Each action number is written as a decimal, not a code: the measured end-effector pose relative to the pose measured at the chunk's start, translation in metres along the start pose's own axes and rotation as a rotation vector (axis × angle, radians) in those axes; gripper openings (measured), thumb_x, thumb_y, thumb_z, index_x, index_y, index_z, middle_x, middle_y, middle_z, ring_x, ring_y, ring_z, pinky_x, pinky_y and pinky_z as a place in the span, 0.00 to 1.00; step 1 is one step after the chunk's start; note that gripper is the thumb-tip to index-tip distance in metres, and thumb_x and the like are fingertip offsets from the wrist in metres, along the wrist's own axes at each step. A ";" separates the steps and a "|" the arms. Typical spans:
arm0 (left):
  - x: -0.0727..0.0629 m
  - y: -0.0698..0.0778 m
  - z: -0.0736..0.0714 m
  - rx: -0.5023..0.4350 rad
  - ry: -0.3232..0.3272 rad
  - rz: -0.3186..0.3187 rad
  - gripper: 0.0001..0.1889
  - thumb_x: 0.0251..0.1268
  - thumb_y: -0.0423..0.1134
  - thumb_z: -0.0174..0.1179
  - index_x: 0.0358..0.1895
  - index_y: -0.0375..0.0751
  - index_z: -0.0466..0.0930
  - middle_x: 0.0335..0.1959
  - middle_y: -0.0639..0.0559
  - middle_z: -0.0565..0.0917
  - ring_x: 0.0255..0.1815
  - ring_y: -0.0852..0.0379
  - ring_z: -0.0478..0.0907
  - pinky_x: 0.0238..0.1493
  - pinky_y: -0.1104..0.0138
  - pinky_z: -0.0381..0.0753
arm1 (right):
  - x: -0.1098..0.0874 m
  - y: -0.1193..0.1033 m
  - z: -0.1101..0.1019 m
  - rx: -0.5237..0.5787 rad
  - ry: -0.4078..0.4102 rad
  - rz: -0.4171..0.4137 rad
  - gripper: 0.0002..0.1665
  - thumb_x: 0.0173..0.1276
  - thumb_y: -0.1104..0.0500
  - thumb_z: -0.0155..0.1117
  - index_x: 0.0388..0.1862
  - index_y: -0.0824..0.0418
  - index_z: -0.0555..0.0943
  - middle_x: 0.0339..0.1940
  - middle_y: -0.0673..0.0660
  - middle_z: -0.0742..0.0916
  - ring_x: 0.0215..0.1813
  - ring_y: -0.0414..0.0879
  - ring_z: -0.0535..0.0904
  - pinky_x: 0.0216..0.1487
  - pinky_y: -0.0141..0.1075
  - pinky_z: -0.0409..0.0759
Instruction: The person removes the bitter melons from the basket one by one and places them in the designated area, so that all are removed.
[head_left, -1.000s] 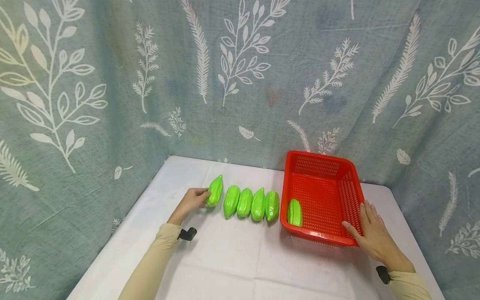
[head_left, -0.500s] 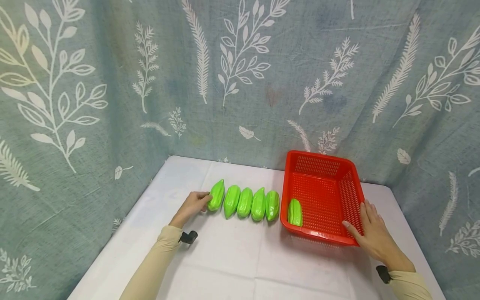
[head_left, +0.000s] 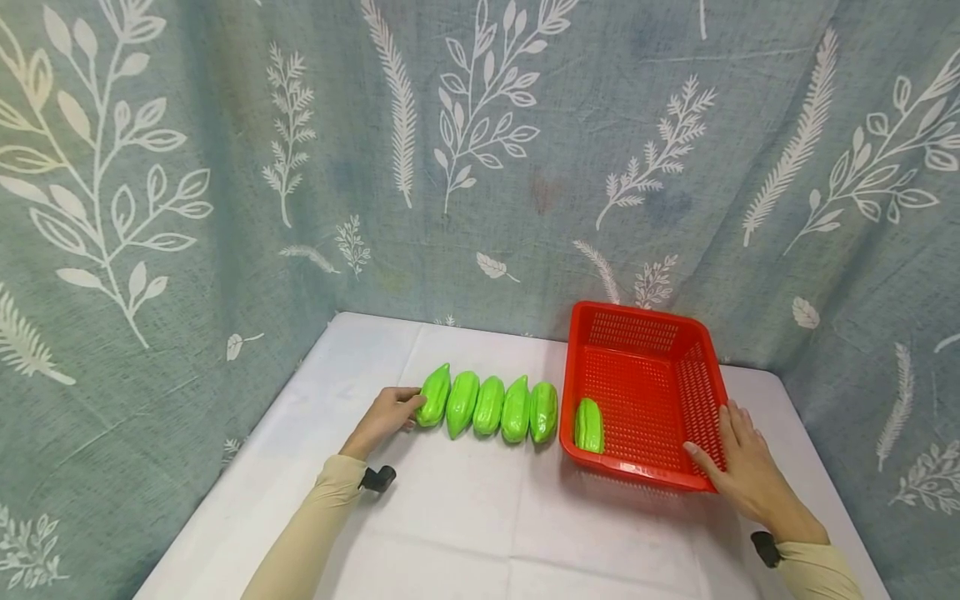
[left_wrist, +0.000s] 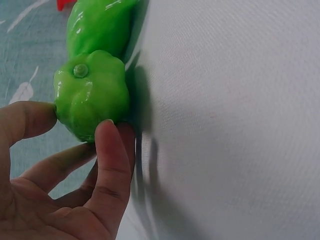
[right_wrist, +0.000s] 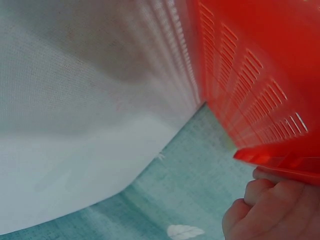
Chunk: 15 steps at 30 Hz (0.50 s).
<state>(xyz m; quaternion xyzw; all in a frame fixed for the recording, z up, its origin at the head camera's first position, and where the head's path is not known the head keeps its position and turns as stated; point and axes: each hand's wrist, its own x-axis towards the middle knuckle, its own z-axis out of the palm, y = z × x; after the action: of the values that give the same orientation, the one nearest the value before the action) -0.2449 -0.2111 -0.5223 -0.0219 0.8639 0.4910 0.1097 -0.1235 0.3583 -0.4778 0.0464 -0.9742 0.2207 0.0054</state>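
Note:
My left hand (head_left: 384,417) holds a glossy green ridged gourd (head_left: 436,392) with a pointed tip, at the left end of a row on the white table. In the left wrist view, the thumb and fingertips pinch the stem end of this gourd (left_wrist: 92,95). Close beside it lie several similar gourds (head_left: 489,406), side by side. On the right, my right hand (head_left: 753,479) rests on the right rim of a red plastic basket (head_left: 637,472). Its fingers lie straight along the outside and its thumb reaches over the rim. One green gourd (head_left: 589,425) lies in the basket's near left corner.
A white cloth (head_left: 450,533) covers the table. Behind and on both sides hangs a grey-green curtain (head_left: 525,250) with white leaf prints. Just left of the basket stands the right end of the gourd row.
My left hand has brought its gourd nearer to me and slightly right, up against the row's left end. The right hand and the basket have stayed in place.

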 end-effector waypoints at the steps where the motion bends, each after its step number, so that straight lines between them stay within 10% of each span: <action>1: 0.000 0.000 0.000 0.000 0.002 0.000 0.27 0.79 0.46 0.55 0.72 0.31 0.72 0.55 0.36 0.85 0.37 0.55 0.85 0.41 0.65 0.89 | 0.000 0.000 0.000 0.001 0.000 0.002 0.61 0.78 0.32 0.49 0.82 0.75 0.35 0.84 0.77 0.43 0.84 0.76 0.35 0.79 0.76 0.39; 15: -0.003 0.002 0.003 0.031 -0.006 0.011 0.29 0.78 0.47 0.55 0.73 0.33 0.70 0.59 0.34 0.84 0.36 0.54 0.87 0.40 0.65 0.89 | 0.000 -0.001 0.000 -0.002 -0.003 0.007 0.62 0.78 0.32 0.49 0.82 0.75 0.35 0.84 0.77 0.43 0.84 0.76 0.34 0.79 0.76 0.39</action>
<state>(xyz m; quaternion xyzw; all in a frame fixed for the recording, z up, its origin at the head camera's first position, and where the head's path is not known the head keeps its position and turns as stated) -0.2420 -0.2075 -0.5217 -0.0140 0.8711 0.4784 0.1100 -0.1235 0.3574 -0.4773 0.0433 -0.9746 0.2198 0.0031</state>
